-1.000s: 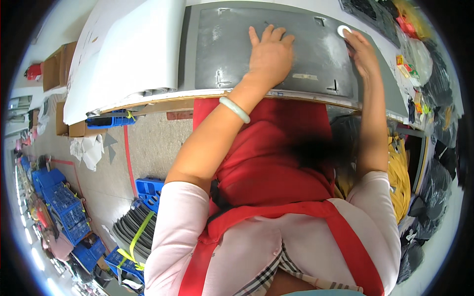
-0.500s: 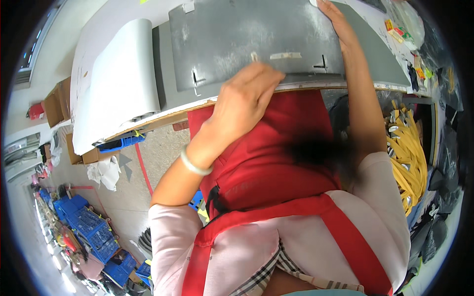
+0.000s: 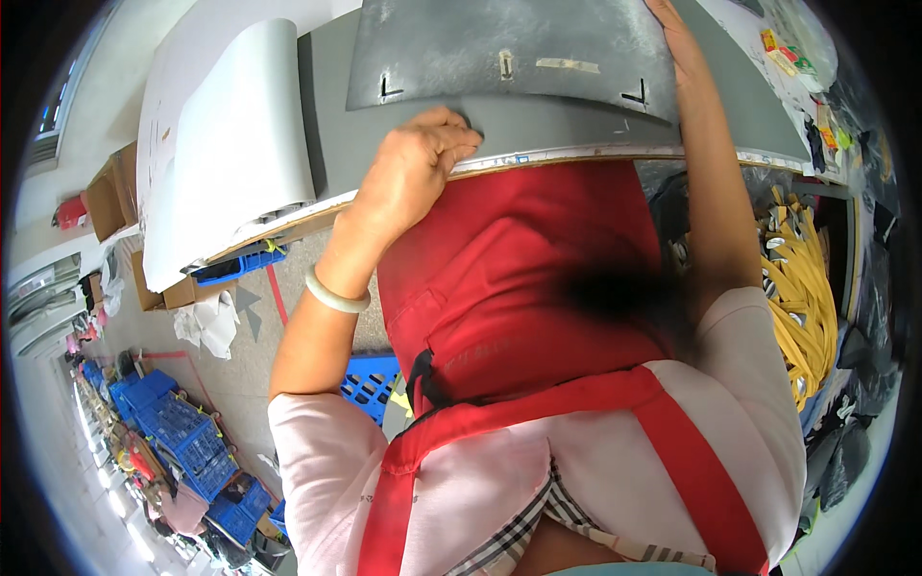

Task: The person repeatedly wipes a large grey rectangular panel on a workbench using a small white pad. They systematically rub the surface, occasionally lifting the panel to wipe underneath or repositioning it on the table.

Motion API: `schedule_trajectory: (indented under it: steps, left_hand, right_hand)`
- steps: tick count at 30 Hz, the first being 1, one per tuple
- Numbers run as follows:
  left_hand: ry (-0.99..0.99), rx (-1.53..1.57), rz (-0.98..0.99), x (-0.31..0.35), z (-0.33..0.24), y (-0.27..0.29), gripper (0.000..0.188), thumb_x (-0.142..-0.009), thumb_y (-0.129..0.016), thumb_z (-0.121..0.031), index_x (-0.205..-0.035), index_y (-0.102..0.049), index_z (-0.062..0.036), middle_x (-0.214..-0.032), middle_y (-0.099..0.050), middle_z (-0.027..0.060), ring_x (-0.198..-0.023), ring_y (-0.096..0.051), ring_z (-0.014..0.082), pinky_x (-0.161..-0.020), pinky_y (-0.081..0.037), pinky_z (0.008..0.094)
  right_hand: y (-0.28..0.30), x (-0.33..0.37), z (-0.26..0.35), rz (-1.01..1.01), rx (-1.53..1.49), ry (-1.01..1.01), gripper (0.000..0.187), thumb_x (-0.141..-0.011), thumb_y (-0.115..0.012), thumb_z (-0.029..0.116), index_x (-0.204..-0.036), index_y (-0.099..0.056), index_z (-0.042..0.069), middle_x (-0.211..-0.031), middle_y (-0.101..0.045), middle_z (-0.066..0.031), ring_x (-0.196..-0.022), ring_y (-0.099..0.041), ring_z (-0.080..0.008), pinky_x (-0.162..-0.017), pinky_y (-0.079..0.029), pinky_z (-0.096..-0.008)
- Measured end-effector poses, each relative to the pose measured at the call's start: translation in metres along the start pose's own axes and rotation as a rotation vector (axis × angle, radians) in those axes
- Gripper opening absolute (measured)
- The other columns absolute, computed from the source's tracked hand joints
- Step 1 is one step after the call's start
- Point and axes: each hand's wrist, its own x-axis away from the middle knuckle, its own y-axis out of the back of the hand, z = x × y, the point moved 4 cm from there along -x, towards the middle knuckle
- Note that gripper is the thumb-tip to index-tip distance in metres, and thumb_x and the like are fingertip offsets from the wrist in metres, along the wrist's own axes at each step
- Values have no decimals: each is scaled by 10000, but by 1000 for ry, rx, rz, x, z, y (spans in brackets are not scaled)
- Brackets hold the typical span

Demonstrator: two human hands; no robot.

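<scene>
A worn grey template board (image 3: 509, 48) with L-shaped slots and pieces of tape lies over a grey sheet (image 3: 547, 120) on the table. My right hand (image 3: 676, 43) grips the board's right edge, its fingertips partly cut off by the picture's top. The near edge of the board stands a little off the sheet, casting a shadow. Just below its left corner, my left hand (image 3: 418, 158) is closed with fingers bent together, at the table's front edge. What it holds, if anything, is hidden. A small light mark shows on the sheet near the board's right corner.
A curled white sheet (image 3: 240, 125) lies at the table's left. Yellow straps (image 3: 802, 288) hang in a bundle at the right, under the table. Blue crates (image 3: 182, 432) and cardboard boxes (image 3: 113, 197) stand on the floor to the left. Small packets (image 3: 783, 53) lie at the far right.
The board has shifted away from me and slightly right, baring more of the grey sheet along the front. My left hand has moved left, off the board's near edge.
</scene>
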Motion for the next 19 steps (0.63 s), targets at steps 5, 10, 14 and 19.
schedule_trajectory:
  steps: [5,10,14,19]
  left_hand:
    - [-6,14,63,-7,-3,5,183,-840,-727,-13,-1017,-698,21,-935,-646,110,-778,-619,241,-721,-513,325]
    - [77,15,94,-13,-4,5,195,-854,-720,-23,-1043,-695,20,-931,-651,115,-766,-617,239,-709,-507,327]
    - [27,-20,107,-14,-4,5,182,-878,-694,-22,-1053,-697,27,-955,-668,115,-763,-619,232,-706,-509,334]
    - [52,65,130,-19,11,6,183,-908,-679,-44,-1075,-703,29,-1026,-696,122,-851,-663,243,-780,-528,299]
  right_hand:
    - [6,-4,0,-21,32,35,335,-968,-658,243,-1249,-611,67,-1093,-704,-73,-934,-699,-192,-821,-582,-333]
    - [9,-7,1,20,74,61,358,-968,-660,223,-1277,-594,56,-1123,-695,-79,-962,-693,-192,-842,-578,-330]
    - [18,-11,-1,-14,73,73,360,-970,-656,222,-1283,-589,55,-1148,-685,-82,-984,-687,-189,-853,-574,-325]
    - [9,-11,0,15,87,74,370,-973,-653,223,-1294,-582,52,-1150,-685,-85,-994,-687,-193,-860,-571,-322]
